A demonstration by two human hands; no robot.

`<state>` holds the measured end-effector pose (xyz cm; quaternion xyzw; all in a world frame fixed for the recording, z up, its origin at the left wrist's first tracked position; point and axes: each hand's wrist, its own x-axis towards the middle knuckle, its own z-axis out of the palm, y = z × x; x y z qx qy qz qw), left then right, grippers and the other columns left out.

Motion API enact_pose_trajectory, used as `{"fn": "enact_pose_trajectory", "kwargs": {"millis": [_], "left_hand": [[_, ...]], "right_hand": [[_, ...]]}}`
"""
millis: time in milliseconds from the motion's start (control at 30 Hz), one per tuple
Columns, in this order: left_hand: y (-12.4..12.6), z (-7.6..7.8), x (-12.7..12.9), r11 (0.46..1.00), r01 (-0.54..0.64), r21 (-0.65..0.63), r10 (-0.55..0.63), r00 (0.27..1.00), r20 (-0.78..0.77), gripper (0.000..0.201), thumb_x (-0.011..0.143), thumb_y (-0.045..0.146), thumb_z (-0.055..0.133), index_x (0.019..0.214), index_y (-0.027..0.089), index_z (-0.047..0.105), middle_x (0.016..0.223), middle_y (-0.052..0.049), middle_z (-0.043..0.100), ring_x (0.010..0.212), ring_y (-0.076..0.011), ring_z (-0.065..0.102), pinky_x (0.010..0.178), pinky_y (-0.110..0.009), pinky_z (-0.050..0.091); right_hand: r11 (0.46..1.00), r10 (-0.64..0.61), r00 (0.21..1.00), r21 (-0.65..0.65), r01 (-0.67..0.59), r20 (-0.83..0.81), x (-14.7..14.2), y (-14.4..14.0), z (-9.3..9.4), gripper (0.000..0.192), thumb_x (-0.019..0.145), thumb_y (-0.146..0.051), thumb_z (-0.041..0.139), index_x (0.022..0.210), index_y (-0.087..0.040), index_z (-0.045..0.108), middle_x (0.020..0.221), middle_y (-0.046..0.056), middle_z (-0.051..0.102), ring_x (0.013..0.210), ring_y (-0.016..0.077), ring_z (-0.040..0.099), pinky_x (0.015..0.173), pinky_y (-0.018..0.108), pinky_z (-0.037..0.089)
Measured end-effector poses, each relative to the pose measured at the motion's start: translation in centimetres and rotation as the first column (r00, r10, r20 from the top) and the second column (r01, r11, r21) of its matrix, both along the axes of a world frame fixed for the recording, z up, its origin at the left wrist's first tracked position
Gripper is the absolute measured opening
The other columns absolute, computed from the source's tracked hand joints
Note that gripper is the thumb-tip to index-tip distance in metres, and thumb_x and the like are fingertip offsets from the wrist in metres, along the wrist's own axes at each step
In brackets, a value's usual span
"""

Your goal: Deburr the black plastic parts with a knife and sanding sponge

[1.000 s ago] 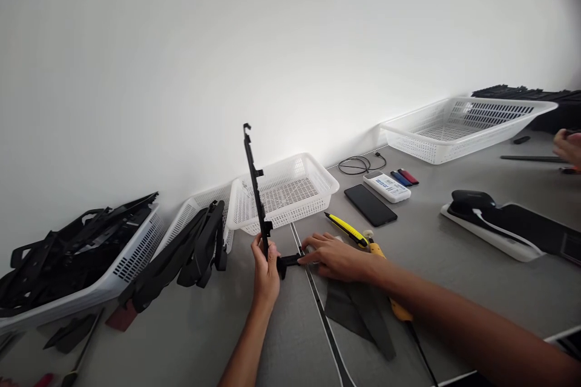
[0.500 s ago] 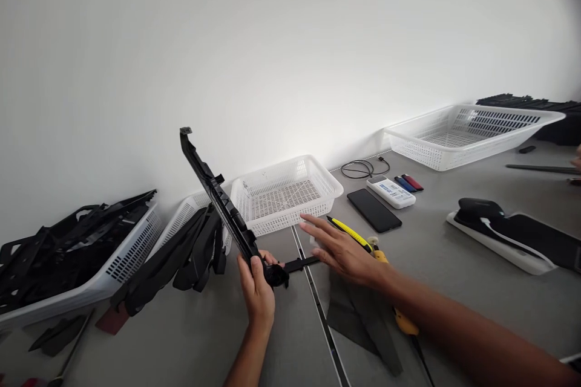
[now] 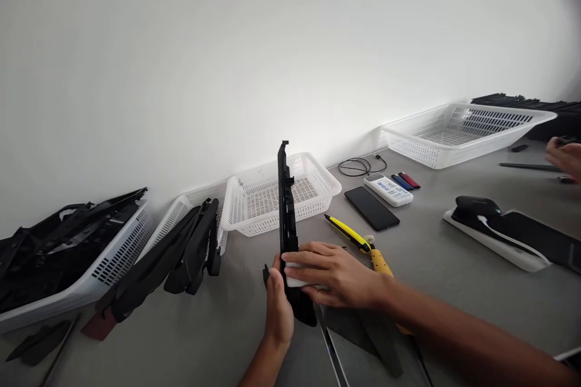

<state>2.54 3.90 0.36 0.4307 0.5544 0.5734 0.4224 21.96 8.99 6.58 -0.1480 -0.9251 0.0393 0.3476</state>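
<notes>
A plain pale wall (image 3: 204,60) rises behind a grey tabletop (image 3: 218,338), which is split by a dark seam strip with white edges (image 3: 333,355). White baskets line the wall: a left basket (image 3: 122,260) heaped with black pieces, a narrower one (image 3: 164,227) under long dark pieces, a middle basket (image 3: 313,208) and a right basket (image 3: 426,155). The black plastic part (image 3: 287,211) stands nearly upright over the near table, hiding a strip of the middle basket. The left hand (image 3: 279,309) grasps it low down; the right hand (image 3: 338,272) grips a white block (image 3: 296,278) against its lower side. The right forearm stretches across a grey sheet (image 3: 370,338) and a yellow-handled tool (image 3: 380,263) — both partly covered. Beyond lie a yellow cutter (image 3: 347,232), a dark phone (image 3: 372,207), a white device (image 3: 388,190) and a coiled cable (image 3: 356,170). At far right — another person's hand (image 3: 565,156), cut by the frame edge.
</notes>
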Motion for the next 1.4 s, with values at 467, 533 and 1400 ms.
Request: {"fn": "enact_pose_trajectory", "kwargs": {"millis": [467, 533, 1400], "left_hand": [[0.2, 2.7, 0.6, 0.995, -0.014, 0.101, -0.006, 0.981, 0.195, 0.074, 0.092, 0.088, 0.035, 0.102, 0.024, 0.072, 0.090, -0.007, 0.071, 0.104, -0.0284, 0.069, 0.099, -0.040, 0.056], [0.3, 3.5, 0.8, 0.992, 0.043, 0.118, -0.075, 0.958, 0.278, 0.070, 0.093, 0.088, 0.036, 0.090, 0.025, 0.067, 0.072, -0.001, 0.058, 0.075, -0.0210, 0.063, 0.085, -0.036, 0.058], [0.0, 2.7, 0.7, 0.997, 0.063, 0.037, -0.068, 0.988, 0.135, 0.086, 0.094, 0.089, 0.026, 0.148, 0.029, 0.058, 0.141, -0.012, 0.069, 0.144, -0.0322, 0.054, 0.116, -0.046, 0.048]], "right_hand": [[0.975, 0.164, 0.985, -0.140, -0.171, -0.060, -0.4, -0.7, -0.1, 0.037, 0.105, -0.030, 0.057, 0.138, -0.016, 0.068, 0.149, 0.013, 0.066, 0.122, 0.0261, 0.058, 0.105, 0.045, 0.054], [0.965, 0.211, 0.976, -0.148, -0.218, -0.058, -0.5, -1.0, 0.2, 0.034, 0.104, -0.028, 0.060, 0.133, -0.015, 0.071, 0.147, 0.012, 0.068, 0.123, 0.0254, 0.058, 0.107, 0.043, 0.053], [0.938, 0.108, 0.986, -0.314, -0.144, -0.129, -0.2, -0.9, 0.0, 0.037, 0.090, -0.012, 0.064, 0.125, -0.022, 0.074, 0.134, 0.012, 0.067, 0.115, 0.0253, 0.061, 0.101, 0.044, 0.055]]}}
